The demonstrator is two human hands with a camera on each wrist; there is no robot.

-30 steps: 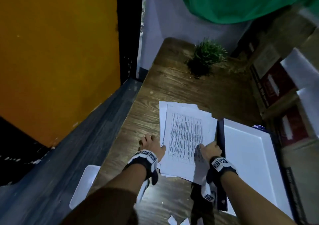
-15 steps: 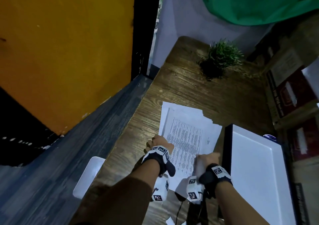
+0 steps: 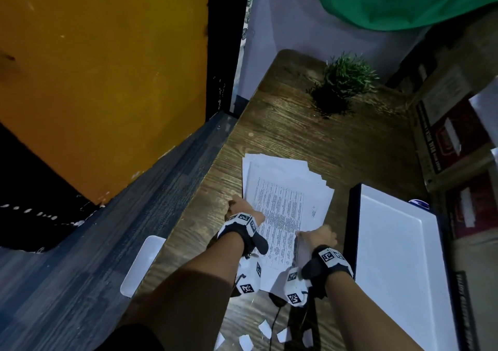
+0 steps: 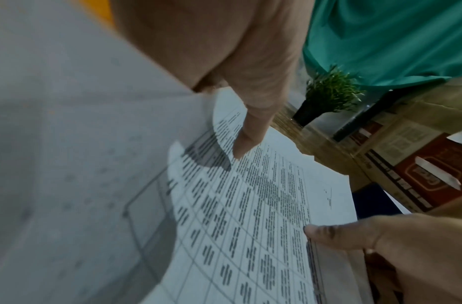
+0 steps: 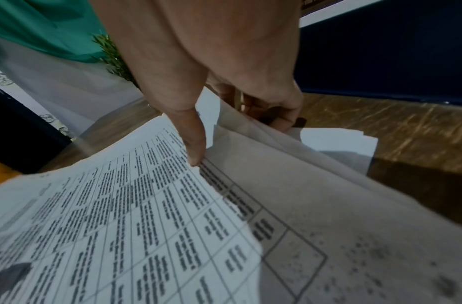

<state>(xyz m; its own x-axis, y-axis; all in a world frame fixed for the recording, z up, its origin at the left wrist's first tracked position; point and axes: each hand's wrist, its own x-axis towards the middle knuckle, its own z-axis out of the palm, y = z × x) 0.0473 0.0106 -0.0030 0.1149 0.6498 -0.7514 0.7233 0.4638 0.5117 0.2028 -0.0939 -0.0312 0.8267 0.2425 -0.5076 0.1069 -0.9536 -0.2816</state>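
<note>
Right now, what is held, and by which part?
The paper stack: left hand grips its left edge, right hand pinches its right edge.

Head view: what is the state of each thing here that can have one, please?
stack of papers, printed side up on the table, far edges uneven
left hand, grips the stack's left edge, thumb on top
right hand, grips the stack's right edge, thumb on top
white folder, flat on the table, apart from the papers
potted plant, upright
paper scraps, loose at the table's near end
</note>
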